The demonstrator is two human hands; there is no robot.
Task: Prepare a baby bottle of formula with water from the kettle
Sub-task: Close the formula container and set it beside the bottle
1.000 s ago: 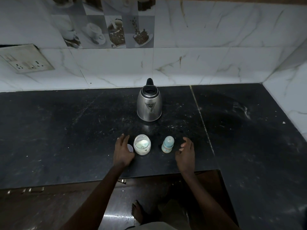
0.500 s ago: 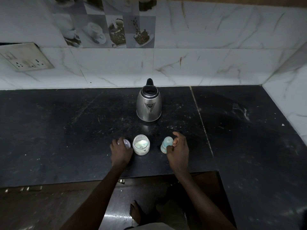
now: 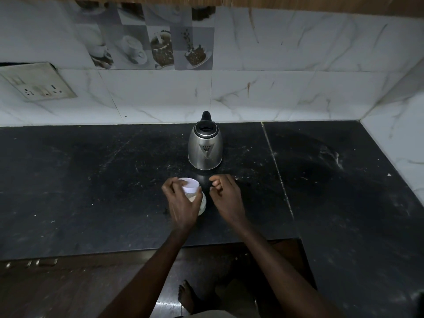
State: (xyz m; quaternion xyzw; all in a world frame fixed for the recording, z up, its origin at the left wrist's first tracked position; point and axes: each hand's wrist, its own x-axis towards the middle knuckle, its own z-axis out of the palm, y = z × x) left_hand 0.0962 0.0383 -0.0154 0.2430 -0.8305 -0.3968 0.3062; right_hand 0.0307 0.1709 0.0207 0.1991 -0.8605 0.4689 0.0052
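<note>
While the left hand (image 3: 181,204) is pinching the white cap (image 3: 190,185) between thumb and fingertips, it is carrying that cap over the mouth of the formula jar (image 3: 203,203). A moment ago the cap was lying on the counter (image 3: 91,180) just left of the jar. The right hand (image 3: 226,196) is curling just right of the jar, where the baby bottle was standing. It is now hiding the bottle, so whether its fingers are gripping anything cannot be told. Farther off, the kettle (image 3: 205,148) is standing upright and untouched. Both hands seem to be working on the powder step, with the pouring of water not yet begun.
</note>
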